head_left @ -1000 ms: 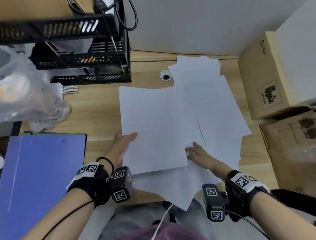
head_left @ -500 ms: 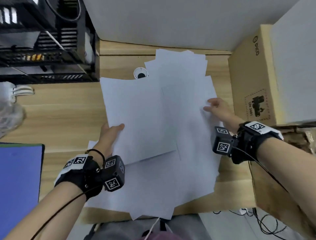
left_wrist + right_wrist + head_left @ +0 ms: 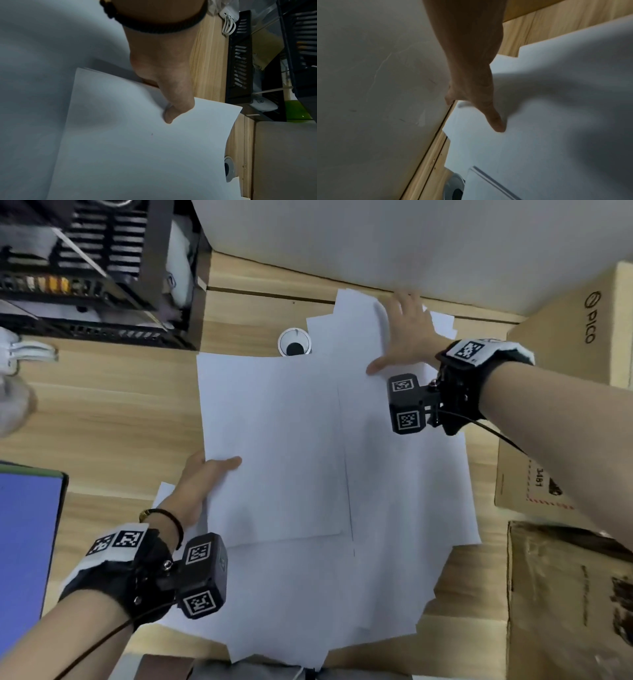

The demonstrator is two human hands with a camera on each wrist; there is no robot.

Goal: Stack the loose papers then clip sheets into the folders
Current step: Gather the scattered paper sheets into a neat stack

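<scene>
The left hand (image 3: 202, 481) pinches the near-left edge of a gathered sheaf of white sheets (image 3: 270, 446), thumb (image 3: 173, 108) pressed on top and the other fingers hidden beneath; the wrist view shows a few edges at the sheaf's corner, though their number cannot be counted. The right hand (image 3: 407, 333) lies flat and spread, fingers straight, on the far end of the loose papers (image 3: 411, 491), close to the wall, gripping nothing. Those papers fan out unevenly over the middle of the wooden desk (image 3: 102, 419), overlapping so much that they cannot be counted; their near corners hang over the desk's front edge. One blue folder (image 3: 27, 542) lies at the left edge, well apart from the papers. One round cable grommet (image 3: 294, 342) sits just beyond the sheaf's far edge. Two cardboard boxes stand at the right, one printed box (image 3: 575, 337) farther away and one plain box (image 3: 565, 594) nearer. A black tiered rack (image 3: 96, 268) fills the far left corner.
</scene>
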